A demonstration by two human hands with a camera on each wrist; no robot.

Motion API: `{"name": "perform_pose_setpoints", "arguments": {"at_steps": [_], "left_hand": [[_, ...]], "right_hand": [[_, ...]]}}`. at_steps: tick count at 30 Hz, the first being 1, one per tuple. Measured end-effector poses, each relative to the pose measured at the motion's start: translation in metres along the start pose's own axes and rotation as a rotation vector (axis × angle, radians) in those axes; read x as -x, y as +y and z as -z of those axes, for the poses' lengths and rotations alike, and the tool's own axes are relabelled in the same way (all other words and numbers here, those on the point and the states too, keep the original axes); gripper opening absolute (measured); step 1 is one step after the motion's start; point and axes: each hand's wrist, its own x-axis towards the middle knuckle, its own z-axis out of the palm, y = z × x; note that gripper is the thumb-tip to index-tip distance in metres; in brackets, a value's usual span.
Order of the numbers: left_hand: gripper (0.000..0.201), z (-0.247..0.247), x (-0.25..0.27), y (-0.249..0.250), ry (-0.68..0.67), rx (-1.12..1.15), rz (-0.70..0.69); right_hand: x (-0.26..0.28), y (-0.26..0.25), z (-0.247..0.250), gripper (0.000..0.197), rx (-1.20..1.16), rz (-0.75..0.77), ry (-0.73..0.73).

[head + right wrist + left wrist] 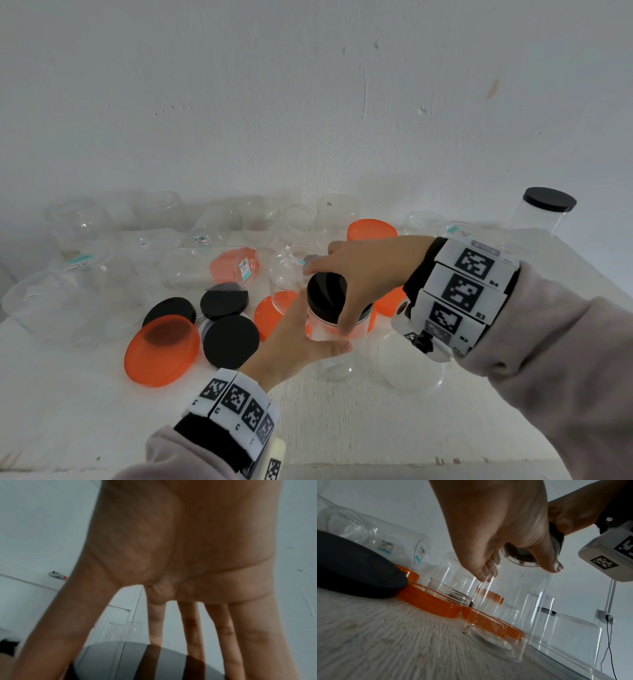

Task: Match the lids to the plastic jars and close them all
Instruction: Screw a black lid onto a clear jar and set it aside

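Observation:
A clear plastic jar stands upright near the table's front middle. My left hand wraps its body, thumb along the near side. A black lid sits on the jar's mouth, and my right hand grips it from above with thumb and fingers spread round the rim. In the left wrist view the jar stands tall with the black lid at its top. In the right wrist view the black lid lies under my spread fingers.
Three loose black lids and a large orange lid lie left of the jar. Several open clear jars crowd the back along the wall. A closed black-lidded jar stands far right. Another clear jar stands just right of my hands.

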Motion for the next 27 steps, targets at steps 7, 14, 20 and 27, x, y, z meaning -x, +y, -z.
{"name": "perform_pose_setpoints", "arguments": {"at_steps": [7,14,20,27], "left_hand": [[0.083,-0.0005,0.0004,-0.0008,0.006,0.002,-0.006],[0.081,0.001,0.0009,0.0027,-0.023,0.001,-0.012],[0.078,0.0013,0.0001,0.0007,-0.025,-0.016,-0.028],[0.079,0.0004,0.0001,0.0014,-0.012,-0.006,-0.035]], "right_hand": [[-0.001,0.0006,-0.0016,0.068,0.038,0.036,0.093],[-0.0008,0.0011,-0.0042,0.062,0.023,0.02,0.09],[0.0032,0.0044,0.0019,0.085,0.058,0.058,-0.028],[0.0003,0.0059,-0.0015,0.065,0.061,0.082,0.107]]}}
